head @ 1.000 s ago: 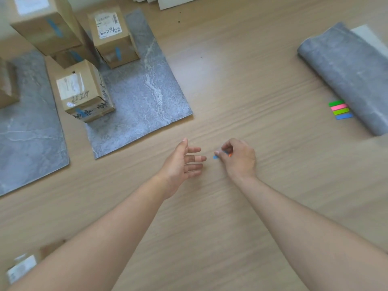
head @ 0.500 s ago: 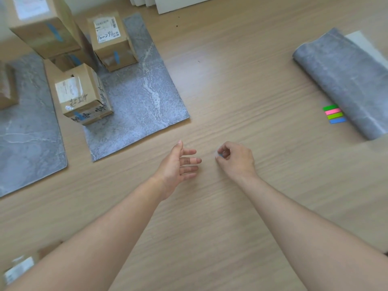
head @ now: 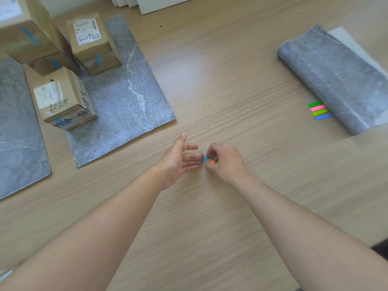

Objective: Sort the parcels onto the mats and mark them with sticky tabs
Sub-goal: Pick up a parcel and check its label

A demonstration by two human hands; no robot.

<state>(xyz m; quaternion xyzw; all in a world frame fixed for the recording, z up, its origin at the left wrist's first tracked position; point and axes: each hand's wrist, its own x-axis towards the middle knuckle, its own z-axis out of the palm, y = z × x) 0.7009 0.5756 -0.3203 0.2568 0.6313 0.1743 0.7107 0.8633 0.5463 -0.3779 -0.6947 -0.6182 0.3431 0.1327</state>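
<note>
Moved: left hand [head: 180, 158] and right hand [head: 225, 162], closer together than half a second ago; blue sticky tab [head: 205, 159] back in plain sight between them.
Grip: right thumb and forefinger pinch it, an orange tab [head: 213, 162] alongside. Left fingers straight and spread, one fingertip at the tab's free end.
Long axis: roughly left-right, free end toward the left hand.
Location: over the bare wooden surface [head: 231, 80], well apart from the parcels [head: 63, 99].
Likely step: separating one tab for marking.
</note>
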